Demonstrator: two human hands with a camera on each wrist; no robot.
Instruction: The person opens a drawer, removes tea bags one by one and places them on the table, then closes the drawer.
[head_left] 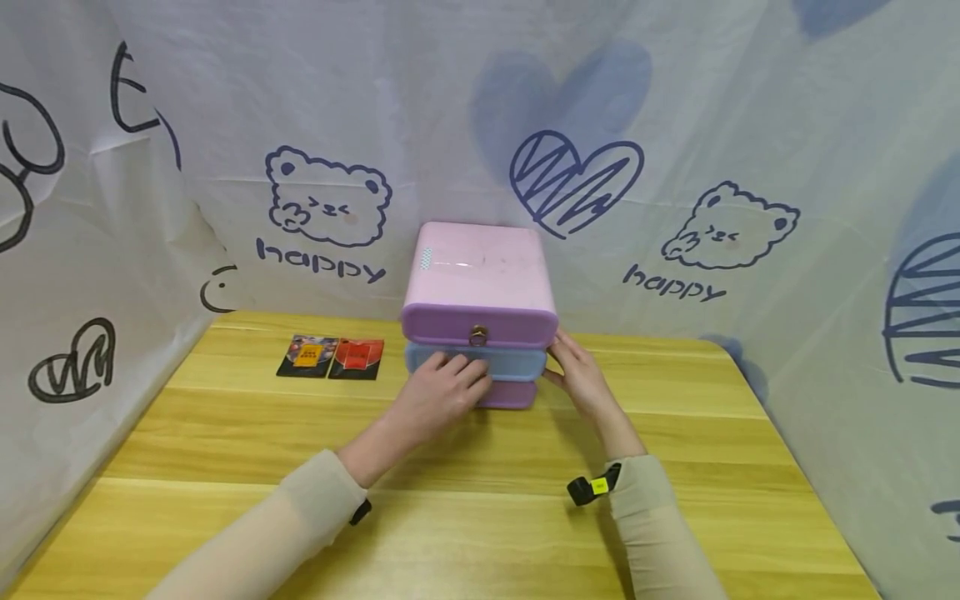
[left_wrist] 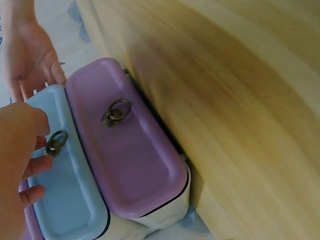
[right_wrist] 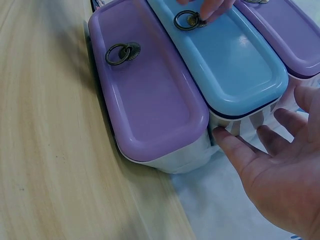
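A pink three-drawer storage box [head_left: 480, 262] stands at the back of the table, with a purple top drawer, a light blue middle drawer [left_wrist: 65, 185] and a purple bottom drawer [right_wrist: 150, 90]. My left hand [head_left: 442, 392] is at the front of the blue drawer, fingers loosely bent. Its fingertips are right at the blue drawer's brass ring pull [right_wrist: 186, 21], which shows beside them rather than inside a grip. Against the box's right side rest the extended fingertips of my right hand [right_wrist: 285, 175], level with the blue drawer.
Two small flat packets lie left of the box, one dark with an orange patch [head_left: 307, 356] and one red and black [head_left: 357, 358]. A white cloth [head_left: 450, 100] with drawn bears and hearts hangs close behind the box. The wooden table [head_left: 480, 533] extends in front.
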